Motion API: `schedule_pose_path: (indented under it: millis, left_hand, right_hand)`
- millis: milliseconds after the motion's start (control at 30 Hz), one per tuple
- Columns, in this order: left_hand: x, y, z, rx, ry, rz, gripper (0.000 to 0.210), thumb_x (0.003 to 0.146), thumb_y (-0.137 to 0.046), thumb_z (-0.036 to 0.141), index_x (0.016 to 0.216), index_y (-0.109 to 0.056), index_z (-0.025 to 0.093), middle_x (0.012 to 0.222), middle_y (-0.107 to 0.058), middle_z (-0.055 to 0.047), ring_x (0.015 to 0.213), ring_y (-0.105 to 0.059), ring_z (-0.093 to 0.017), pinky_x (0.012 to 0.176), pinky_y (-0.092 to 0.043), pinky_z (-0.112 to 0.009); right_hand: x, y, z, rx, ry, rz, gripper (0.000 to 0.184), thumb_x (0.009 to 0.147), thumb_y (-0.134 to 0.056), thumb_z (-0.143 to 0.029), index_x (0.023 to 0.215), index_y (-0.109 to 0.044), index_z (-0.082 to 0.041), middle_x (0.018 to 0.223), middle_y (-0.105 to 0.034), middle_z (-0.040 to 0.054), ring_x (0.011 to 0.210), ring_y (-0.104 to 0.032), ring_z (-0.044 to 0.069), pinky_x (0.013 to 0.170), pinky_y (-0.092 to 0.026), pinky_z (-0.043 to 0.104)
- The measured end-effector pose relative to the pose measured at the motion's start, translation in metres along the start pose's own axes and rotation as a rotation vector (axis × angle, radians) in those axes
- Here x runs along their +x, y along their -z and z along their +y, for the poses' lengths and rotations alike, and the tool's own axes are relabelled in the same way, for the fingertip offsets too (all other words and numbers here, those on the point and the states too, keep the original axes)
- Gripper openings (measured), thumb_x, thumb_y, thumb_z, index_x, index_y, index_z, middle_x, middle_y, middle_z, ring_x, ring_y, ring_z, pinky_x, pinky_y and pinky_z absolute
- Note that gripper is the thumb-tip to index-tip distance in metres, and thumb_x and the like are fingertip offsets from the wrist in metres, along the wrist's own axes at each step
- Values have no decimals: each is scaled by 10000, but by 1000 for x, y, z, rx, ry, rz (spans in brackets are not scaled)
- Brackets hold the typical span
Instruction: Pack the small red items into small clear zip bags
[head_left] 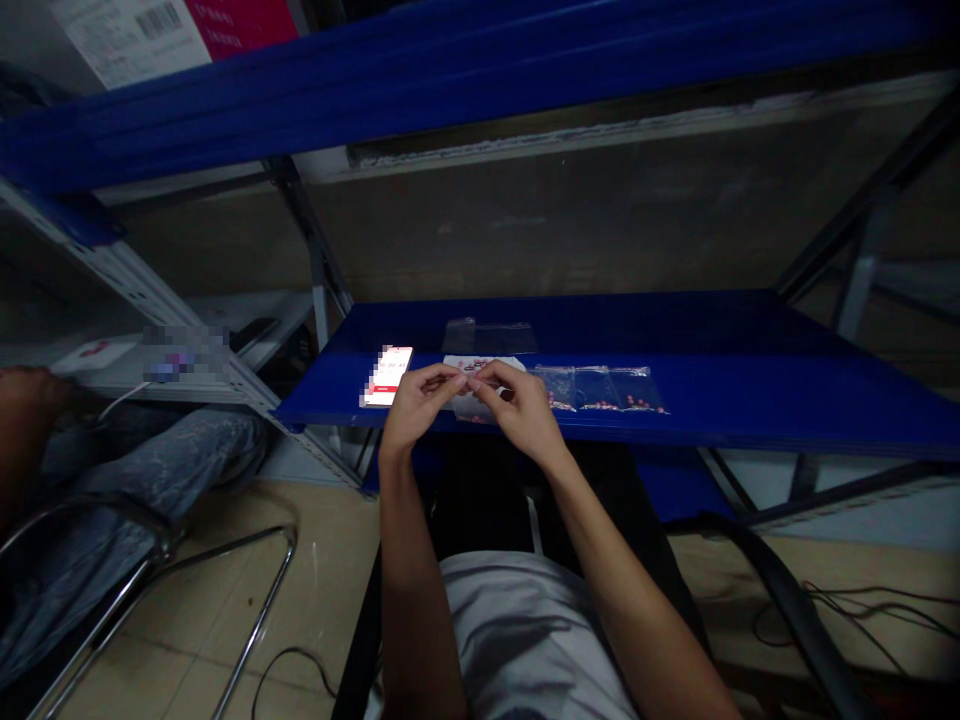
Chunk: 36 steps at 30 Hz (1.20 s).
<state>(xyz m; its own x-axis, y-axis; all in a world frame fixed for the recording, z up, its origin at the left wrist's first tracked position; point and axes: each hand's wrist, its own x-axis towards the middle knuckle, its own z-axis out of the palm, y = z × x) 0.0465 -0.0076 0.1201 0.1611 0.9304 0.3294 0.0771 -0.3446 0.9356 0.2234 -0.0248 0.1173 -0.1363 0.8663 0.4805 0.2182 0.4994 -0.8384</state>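
Observation:
My left hand [417,402] and my right hand [523,404] meet over the blue shelf, fingertips pinched together. Whatever is between them is too small or hidden to make out. Just behind the fingers lies a white sheet or shallow tray [454,361] with small reddish-pink pieces [491,364] on it; my hands cover part of it. Below the fingertips, a clear bag [474,408] with more pink pieces shows partly. Right of my right hand, several small clear plastic bags [596,386] lie in a row, with pink pieces near their lower edges.
A lit phone [390,374] lies left of my left hand. Flat clear bags [504,338] lie farther back on the blue shelf [772,385]. An upper blue beam [480,85] crosses overhead. At left, another person's hand [30,400] shows near a metal-framed chair [277,560].

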Motion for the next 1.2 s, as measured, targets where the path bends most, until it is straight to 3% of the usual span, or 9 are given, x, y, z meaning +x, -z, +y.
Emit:
schedule_pose_path:
  millis: [233,500,567,667,733,833,967,1100,1200]
  left_hand:
    - [3,0,-7,28,0,19,222,824,-802,399,806,-792,178,793,-774,-51,770,-706,-200,768,-558,-314]
    - [7,-16,0,100,-16,125,164,827,-779,339,791,-803,181,821,-794,-61,789,-728,-214,772,-559,-323]
    - [8,-22,1,55,-2,95,203,843,-781,359,943,-817,185,870,-804,-67,826,-742,-217,785,-564,-316]
    - [9,-31,-3,-77,66,-40,530,817,-830,351,1313,-706,213,971,-812,-74,900,-764,-220,832,-578,-316]
    - [11,-38,-8,-120,114,-133,608,777,-865,319,1341,-673,200,981,-808,-82,908,-769,-221,858,-583,-326]
    - [14,-53,-15,-120,134,-196,380,777,-852,290,1116,-740,159,884,-794,-74,841,-764,-207,860,-583,-331]
    - [22,-85,-16,-199,139,-111,278,793,-822,273,1029,-716,172,807,-769,-36,753,-737,-181,783,-574,-307]
    - [37,-126,-17,-202,216,-79,275,780,-812,204,1023,-688,170,812,-769,-37,707,-705,-160,672,-517,-251]
    - [52,-158,-25,-100,269,-92,225,797,-770,157,1000,-674,172,753,-748,-27,647,-681,-161,623,-491,-251]
  right_hand:
    - [0,1,3,-62,-25,-15,196,942,-657,-345,813,-731,-217,772,-741,13,685,-656,165,572,-430,248]
    - [4,18,17,79,-179,16,272,865,-743,-448,835,-819,-189,793,-806,74,733,-747,237,700,-533,317]
    - [4,27,17,74,-201,37,295,847,-760,-475,810,-821,-189,775,-804,76,721,-749,241,697,-537,320]
    - [3,44,15,100,-232,99,336,831,-774,-513,779,-808,-183,742,-792,79,689,-740,234,677,-540,317]
    - [2,58,13,121,-260,133,365,804,-802,-538,779,-797,-174,729,-782,82,665,-725,224,639,-532,305]
    - [0,78,15,89,-271,188,437,798,-797,-606,807,-786,-169,736,-768,79,644,-688,202,557,-496,278]
    - [-8,107,29,73,-328,222,576,829,-736,-682,1089,-760,-169,819,-763,77,676,-683,206,525,-517,289]
    - [-21,140,52,20,-407,166,616,706,-875,-487,1199,-698,-163,703,-722,31,646,-682,217,588,-546,324]
    - [-27,156,67,-214,-448,294,500,725,-812,-375,1168,-712,-164,729,-742,47,677,-699,234,665,-543,348]
